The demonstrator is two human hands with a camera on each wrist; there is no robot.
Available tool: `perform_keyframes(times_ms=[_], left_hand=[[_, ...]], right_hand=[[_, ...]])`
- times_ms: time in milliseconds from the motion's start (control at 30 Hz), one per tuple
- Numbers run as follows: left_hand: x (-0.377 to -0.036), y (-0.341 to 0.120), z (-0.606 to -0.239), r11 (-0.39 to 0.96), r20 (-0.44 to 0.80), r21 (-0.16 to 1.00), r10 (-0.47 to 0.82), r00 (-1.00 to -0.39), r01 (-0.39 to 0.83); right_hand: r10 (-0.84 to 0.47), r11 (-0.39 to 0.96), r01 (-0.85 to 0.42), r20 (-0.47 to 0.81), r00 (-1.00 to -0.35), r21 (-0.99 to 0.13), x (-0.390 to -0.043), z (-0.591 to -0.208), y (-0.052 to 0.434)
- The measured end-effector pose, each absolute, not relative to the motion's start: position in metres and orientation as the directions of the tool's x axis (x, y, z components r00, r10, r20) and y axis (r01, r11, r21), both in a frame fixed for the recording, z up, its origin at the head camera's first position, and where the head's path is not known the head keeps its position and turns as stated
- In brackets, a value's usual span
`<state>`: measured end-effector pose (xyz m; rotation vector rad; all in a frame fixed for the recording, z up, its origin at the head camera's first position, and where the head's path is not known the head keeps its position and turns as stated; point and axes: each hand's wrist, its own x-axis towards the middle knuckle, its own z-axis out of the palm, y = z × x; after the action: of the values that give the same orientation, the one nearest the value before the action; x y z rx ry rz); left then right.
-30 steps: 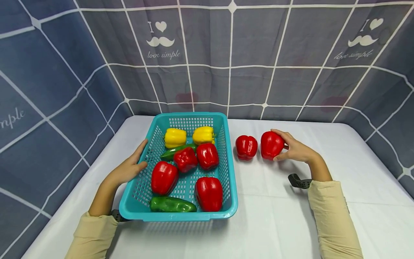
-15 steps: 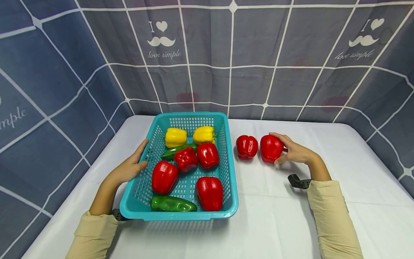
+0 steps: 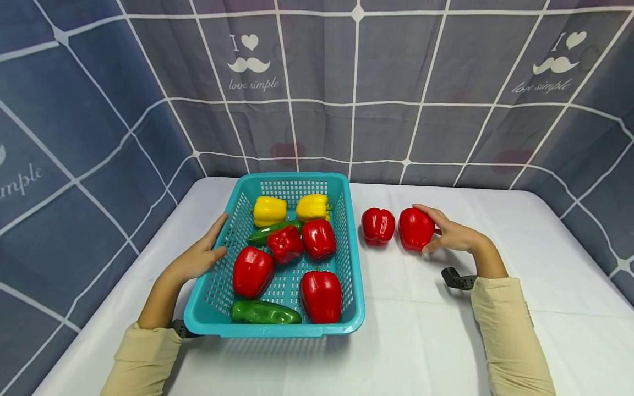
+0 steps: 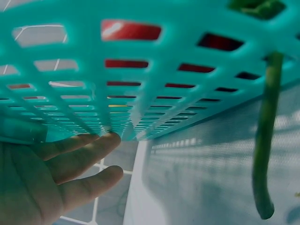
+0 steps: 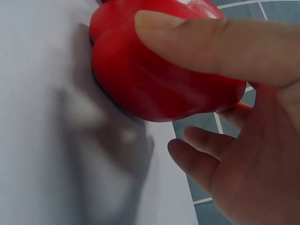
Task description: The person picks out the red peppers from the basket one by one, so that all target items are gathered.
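My right hand (image 3: 453, 235) holds a red bell pepper (image 3: 415, 229) on the white table, thumb on its near side and a finger over the top. In the right wrist view the thumb lies across this glossy pepper (image 5: 154, 79), while two lower fingers stand apart from it. A second red bell pepper (image 3: 378, 226) stands just to its left. My left hand (image 3: 195, 258) rests at the left rim of a turquoise basket (image 3: 358, 275). Its fingers lie straight along the perforated outer wall (image 4: 112, 75) in the left wrist view.
Inside the basket lie several red bell peppers (image 3: 321, 297), two yellow bell peppers (image 3: 269, 211) and two long green peppers (image 3: 264, 312). A green stem (image 4: 267, 140) pokes out through the basket's mesh. A grey checked cloth (image 3: 317, 132) rises behind the table (image 3: 421, 341).
My right hand has lowered the red bell pepper slightly toward the near side of the table, keeping hold of it. The left hand and basket have stayed in place.
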<state>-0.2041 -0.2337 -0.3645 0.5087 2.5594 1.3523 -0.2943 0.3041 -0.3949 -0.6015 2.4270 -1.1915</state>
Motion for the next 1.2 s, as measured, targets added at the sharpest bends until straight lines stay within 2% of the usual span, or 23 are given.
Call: perform_keyframes(times_ms=[567, 1200], left_hand=[[-0.201, -0.234, -0.363, 0.549, -0.024, 0.812, 0.372, -0.928, 0.2], [-0.205, -0.232, -0.365, 0.539, -0.016, 0.817, 0.373, -0.928, 0.203]], right_hand=[[-0.539, 0.62, -0.299, -0.117, -0.834, -0.725, -0.288, -0.387, 0.296], [-0.489, 0.663, -0.298, -0.096, -0.867, -0.686, -0.281, -0.383, 0.299]])
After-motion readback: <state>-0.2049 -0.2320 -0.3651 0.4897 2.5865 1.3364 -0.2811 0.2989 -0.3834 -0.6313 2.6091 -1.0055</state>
